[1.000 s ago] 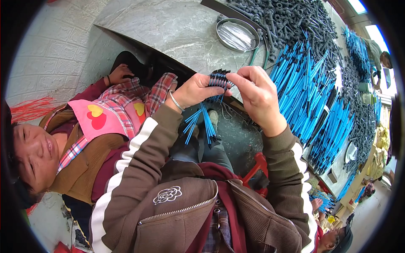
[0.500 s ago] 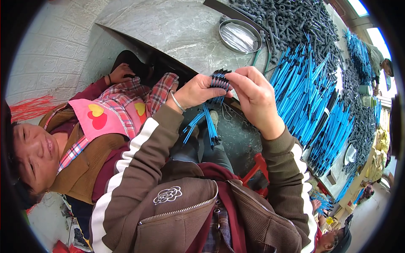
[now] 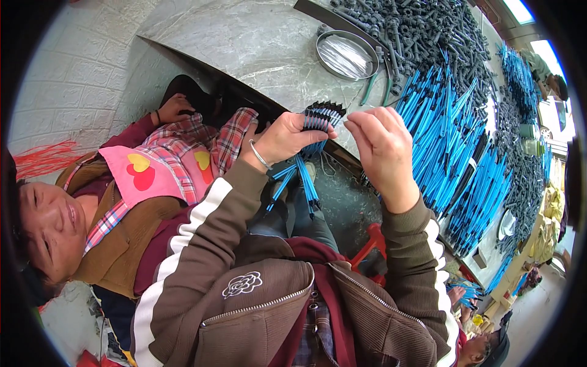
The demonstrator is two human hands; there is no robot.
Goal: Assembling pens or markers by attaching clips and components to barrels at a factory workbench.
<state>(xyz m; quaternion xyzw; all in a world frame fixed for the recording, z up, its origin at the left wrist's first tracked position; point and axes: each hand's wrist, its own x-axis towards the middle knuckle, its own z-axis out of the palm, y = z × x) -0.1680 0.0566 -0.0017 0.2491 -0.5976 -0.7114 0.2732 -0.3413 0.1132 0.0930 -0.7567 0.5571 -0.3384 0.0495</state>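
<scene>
My left hand [image 3: 290, 134] is closed around a bundle of thin blue cables with black ends [image 3: 324, 111]. Their black tips stand in rows above my fingers, and the blue lengths hang below the hand, spreading apart. Just right of the tips is my right hand [image 3: 382, 144], thumb and fingers pinched together. Whatever that pinch may hold is too small to make out. A small gap separates its fingertips from the bundle.
A grey table [image 3: 244, 43] carries a round tin of thin white strips [image 3: 345, 56], green-handled pliers [image 3: 378, 85], dark grey fittings [image 3: 422, 30] and heaps of blue cables [image 3: 440, 134]. Close on my left sits a person in a pink apron [image 3: 143, 174]. A red stool [image 3: 370, 248] stands below.
My right hand has drawn back to the right, off the cable tips, with its fingers still pinched. The bundle in my left hand now shows its black tips fanned wider.
</scene>
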